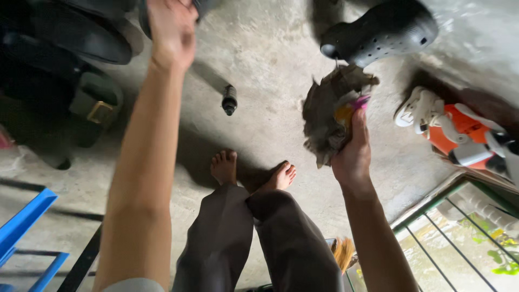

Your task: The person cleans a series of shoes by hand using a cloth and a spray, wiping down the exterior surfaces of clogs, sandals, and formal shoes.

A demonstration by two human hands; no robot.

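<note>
Crumpled grey rag [326, 116] bunches in the right hand [352, 154]; left hand [172, 30] grips a dark shoe [203, 5].

A rough grey concrete floor [270, 65] fills most of the view, mottled and lit by soft daylight, with dark shadows pooling toward its left side. At the floor's lower right corner a green-framed metal grille [459, 227] opens onto bright greenery outside. A blue metal frame [24, 219] stands at the lower left edge of the floor.
</note>
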